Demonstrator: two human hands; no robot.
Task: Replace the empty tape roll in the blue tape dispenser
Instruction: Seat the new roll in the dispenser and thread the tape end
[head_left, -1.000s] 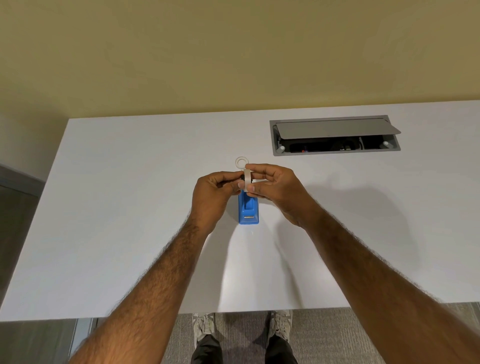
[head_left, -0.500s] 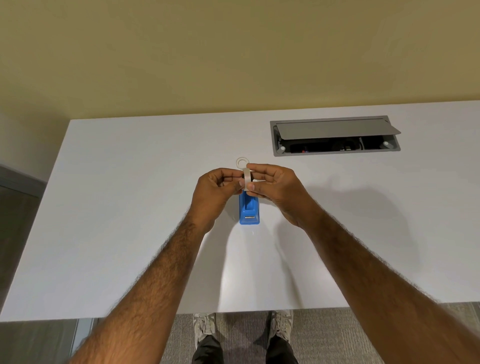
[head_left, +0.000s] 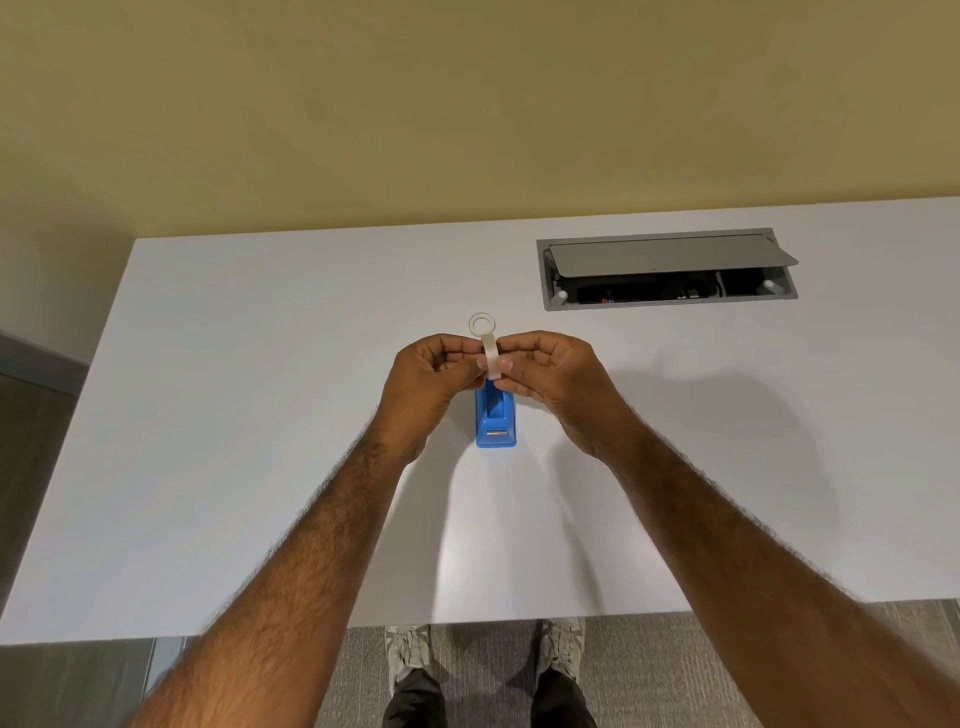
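A smooth, matte white table (head_left: 234, 415) carries a small blue tape dispenser (head_left: 495, 418), a glossy plastic wedge with rounded corners, an open slot along its top and a small metallic cutter strip near the end closest to the person. It sits near the middle of the table, its far end hidden beneath the hands. Directly above that end, the left hand (head_left: 431, 379) and right hand (head_left: 550, 376) meet with fingers curled in, and together they pinch a pale, translucent tape roll (head_left: 490, 358) held edge-on, so it shows as a narrow upright band between the fingertips. Just beyond the hands a thin white ring, the empty core (head_left: 481, 324), lies flat on the table. Farther back to the right, a rectangular grey metal cable box (head_left: 666, 270) is set into the tabletop, its flat lid propped partly open. No writing or brand can be read anywhere.
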